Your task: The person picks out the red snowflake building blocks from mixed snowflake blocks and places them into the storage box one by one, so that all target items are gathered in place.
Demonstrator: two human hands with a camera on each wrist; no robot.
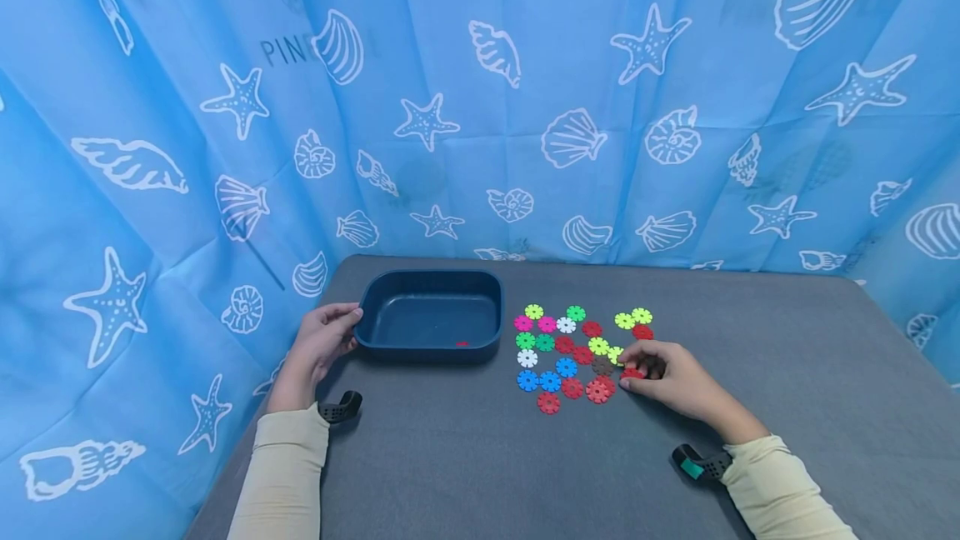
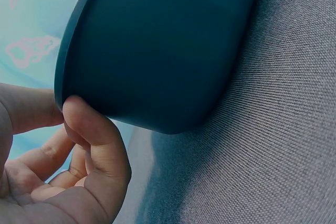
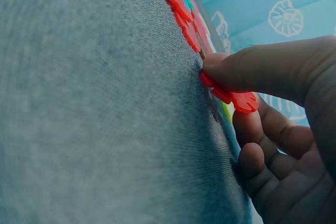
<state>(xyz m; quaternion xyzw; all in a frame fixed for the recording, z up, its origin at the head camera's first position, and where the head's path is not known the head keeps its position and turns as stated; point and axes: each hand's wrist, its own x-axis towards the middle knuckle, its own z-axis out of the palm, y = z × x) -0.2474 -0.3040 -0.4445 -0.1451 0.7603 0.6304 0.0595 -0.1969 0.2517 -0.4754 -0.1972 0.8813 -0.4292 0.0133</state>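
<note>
A dark blue basin [image 1: 427,348] with rounded corners stands on the left of the table, and a small red piece [image 1: 462,344] lies inside it. At its left end my left hand [image 1: 318,344] pinches the rim between thumb and forefinger; the left wrist view shows this grip on the basin wall [image 2: 157,51]. My right hand [image 1: 671,377] is at the right side of the spread of notched plastic discs. Its thumb and fingers pinch a red disc [image 3: 244,102], low over the cloth. Part of that disc is hidden behind the thumb.
Flat notched discs in pink, green, white, blue, yellow, brown and red lie right of the basin, such as a blue disc [image 1: 528,380] and a yellow disc [image 1: 641,316]. Grey cloth covers the table [image 1: 480,465]. A blue shell-patterned curtain [image 1: 465,165] hangs behind.
</note>
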